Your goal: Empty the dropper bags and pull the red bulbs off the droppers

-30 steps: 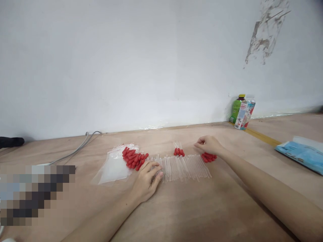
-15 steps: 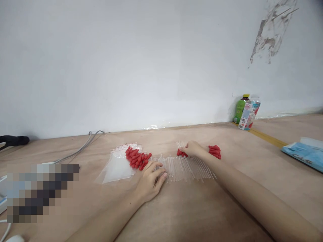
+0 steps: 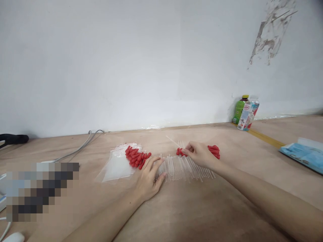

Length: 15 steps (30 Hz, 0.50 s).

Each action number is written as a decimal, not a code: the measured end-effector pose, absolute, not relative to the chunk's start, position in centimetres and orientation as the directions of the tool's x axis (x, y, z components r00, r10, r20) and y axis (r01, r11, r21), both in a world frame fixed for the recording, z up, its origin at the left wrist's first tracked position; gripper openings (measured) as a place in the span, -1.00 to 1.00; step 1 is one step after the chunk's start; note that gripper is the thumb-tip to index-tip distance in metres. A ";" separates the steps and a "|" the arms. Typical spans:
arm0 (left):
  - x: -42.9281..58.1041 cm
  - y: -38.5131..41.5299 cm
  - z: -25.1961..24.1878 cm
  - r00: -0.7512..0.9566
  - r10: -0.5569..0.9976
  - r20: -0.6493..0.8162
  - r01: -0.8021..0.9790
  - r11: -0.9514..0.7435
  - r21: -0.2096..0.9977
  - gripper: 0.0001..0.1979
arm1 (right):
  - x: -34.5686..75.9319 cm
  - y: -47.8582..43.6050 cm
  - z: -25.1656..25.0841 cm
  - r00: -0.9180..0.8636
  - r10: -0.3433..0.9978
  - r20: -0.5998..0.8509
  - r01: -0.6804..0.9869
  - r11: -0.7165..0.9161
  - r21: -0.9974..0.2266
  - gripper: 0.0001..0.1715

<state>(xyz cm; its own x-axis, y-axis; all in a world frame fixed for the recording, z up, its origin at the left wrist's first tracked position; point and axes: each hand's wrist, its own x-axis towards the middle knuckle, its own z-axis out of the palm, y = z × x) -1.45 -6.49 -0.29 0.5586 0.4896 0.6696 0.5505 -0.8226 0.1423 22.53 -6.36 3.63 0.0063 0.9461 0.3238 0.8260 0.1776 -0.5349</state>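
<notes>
My left hand (image 3: 151, 176) lies with fingers apart over the left end of a row of thin clear dropper tubes (image 3: 184, 168). A heap of red rubber bulbs (image 3: 135, 157) lies just beyond its fingertips, partly on clear zip bags (image 3: 117, 166). My right hand (image 3: 198, 153) pinches a clear dropper tube (image 3: 172, 140) that points up and left. Close under those fingers are several red bulbs (image 3: 179, 151) with clear tubes behind them; whether one bulb is on the held tube I cannot tell. Another bunch of red bulbs (image 3: 214, 151) sits to the right of this hand.
A green bottle (image 3: 238, 111) and a printed carton-like pack (image 3: 248, 116) stand by the wall. At right lies a blue packet (image 3: 302, 153). Grey cables (image 3: 83, 146) run along the left, near a blurred-out object (image 3: 40, 188) and a white rounded thing (image 3: 15, 237).
My right hand has drawn back slightly to the right and turned, and a tube now sticks out from its fingertips. My left hand's fingers have spread a little, staying in place.
</notes>
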 end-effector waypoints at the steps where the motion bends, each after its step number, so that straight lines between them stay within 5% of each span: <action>1: -1.4 -6.5 -0.3 0.556 0.477 0.680 0.558 -0.821 0.120 -0.55 | 22.5 -7.4 3.0 -0.076 0.894 0.442 0.804 0.318 -0.503 -0.78; 3: -1.3 -6.6 -0.3 0.569 0.446 0.691 0.563 -0.824 0.067 -0.50 | 22.5 -9.2 1.5 -0.222 0.757 0.615 0.788 0.511 -0.344 -0.81; 7: -1.0 -6.7 -0.3 0.639 0.348 0.686 0.523 -0.850 -0.057 -0.58 | 22.1 -11.2 -1.2 -0.347 0.578 0.738 0.810 0.582 -0.075 -0.79; 15: 0.0 -6.9 -1.0 0.705 0.208 0.678 0.422 -0.892 -0.165 -0.83 | 20.5 -11.7 -0.9 -0.422 0.495 0.759 0.745 0.667 -0.021 -0.81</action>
<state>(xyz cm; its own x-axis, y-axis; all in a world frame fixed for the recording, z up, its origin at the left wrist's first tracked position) 0.05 -6.87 -0.99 0.7049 0.2079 0.6782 0.4218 -0.8915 -0.1650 20.50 -11.68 -0.93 -0.4219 0.4953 0.7594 0.7450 0.6667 -0.0210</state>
